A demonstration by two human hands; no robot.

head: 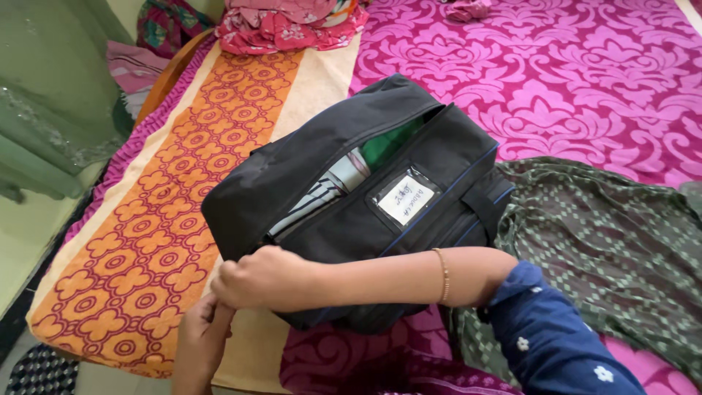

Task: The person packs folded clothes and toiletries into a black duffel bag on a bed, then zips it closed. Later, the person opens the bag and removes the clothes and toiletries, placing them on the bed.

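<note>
Head view: black duffel bag [351, 205] lies on the bed, half on the orange patterned runner [161, 219], half on the magenta floral bedspread [570, 80]. Its top zip gapes; folded clothes [344, 183], white-grey and green, show in the slot. Right hand [259, 276] is fisted at the bag's near-left corner, apparently pinching the zip end, though the slider itself is hidden. Left hand [203, 325] sits just below it, fingers curled at the same corner; what it holds I can't tell.

Risks: clothes sit proud in the opening, so fabric could snag in the zip teeth. Bag is near the bed edge, so a hard tug could drag it off. Green checked garment [607, 249] lies beside the bag, touching its right end, and could catch under it.
</note>
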